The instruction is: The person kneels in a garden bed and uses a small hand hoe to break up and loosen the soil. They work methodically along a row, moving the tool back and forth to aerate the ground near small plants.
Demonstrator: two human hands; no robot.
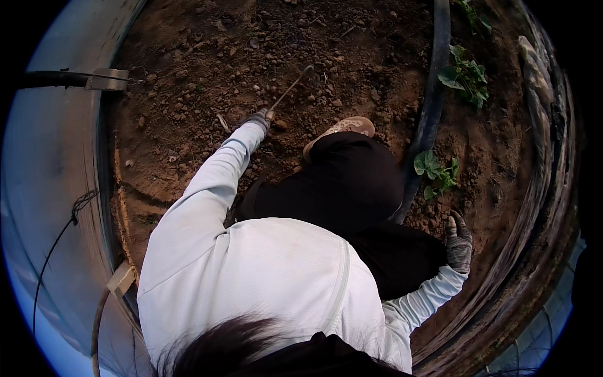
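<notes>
My left hand (260, 118), in a grey glove, is closed around the handle of a thin metal rod with a hooked tip (294, 87), which reaches over the loose, cloddy soil (212, 70). On the other side of my knees, my right hand (458, 242), in a striped grey glove, touches or hovers just over the soil with its fingers slightly bent; nothing shows in it. Just beyond its fingertips grows a small leafy green seedling (436, 174), beside a dark flat hose (431, 108).
A larger green plant (466, 77) stands farther along the hose. Plastic sheeting (66, 155) with wooden blocks (107, 80) borders the left. Gathered, folded sheeting (541, 94) curves along the right. My shoe (351, 127) rests on the soil near the middle.
</notes>
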